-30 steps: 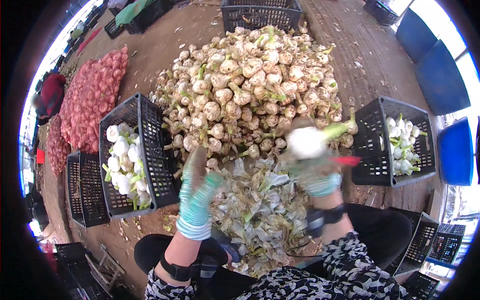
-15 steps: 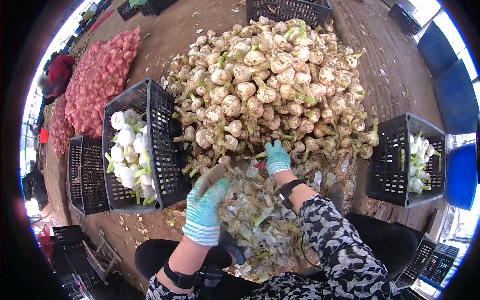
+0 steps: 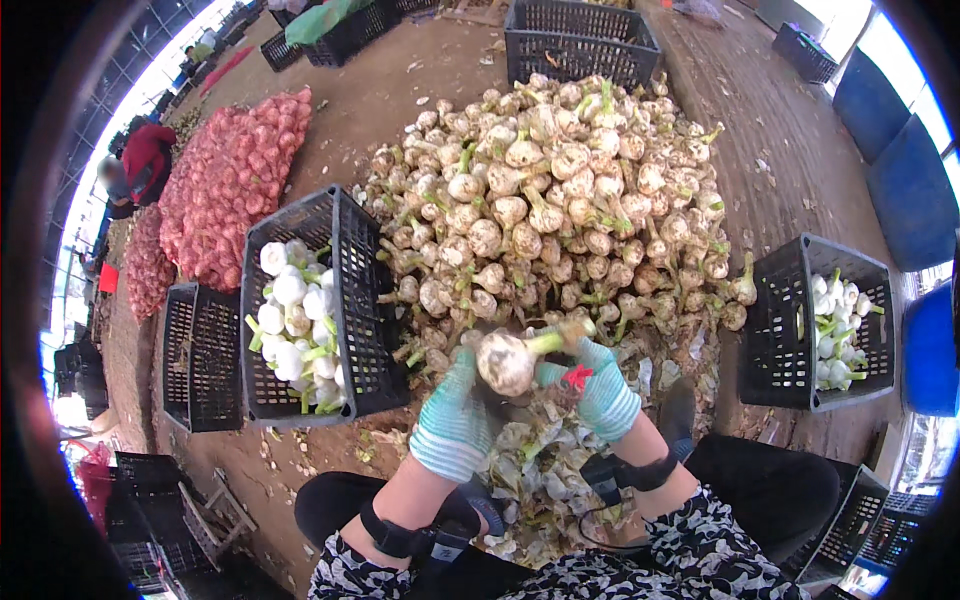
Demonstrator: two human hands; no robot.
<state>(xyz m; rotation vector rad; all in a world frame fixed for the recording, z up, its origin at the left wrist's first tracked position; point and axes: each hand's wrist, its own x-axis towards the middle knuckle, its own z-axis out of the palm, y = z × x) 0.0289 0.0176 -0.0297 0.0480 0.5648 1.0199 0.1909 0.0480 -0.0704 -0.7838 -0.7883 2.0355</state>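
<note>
In front of me a dirt-flecked garlic bulb (image 3: pixel 506 364) with a short green stem is held up, the stem pointing right. My left hand (image 3: pixel 455 420), in a white and teal glove, closes on the bulb's left side. At the stem, my gloved right hand (image 3: pixel 603 388) is closed with a small red thing (image 3: pixel 577 377) showing in its grip; its kind I cannot make out. Just beyond both hands rises a large heap of unpeeled garlic bulbs (image 3: pixel 560 200). Below them, loose garlic skins (image 3: pixel 545 470) cover the ground between my legs.
A black crate (image 3: pixel 335 290) of white garlic stands left, another crate (image 3: pixel 815 395) right. Behind the heap sits a black crate (image 3: pixel 580 50). Red net sacks (image 3: pixel 235 185) lie at far left, near a person in red (image 3: pixel 148 160). Blue barrels (image 3: pixel 930 350) line the right.
My right hand has come back from the heap's edge to my left hand. A garlic bulb is now held between them. The view has shifted, so the scene sits lower.
</note>
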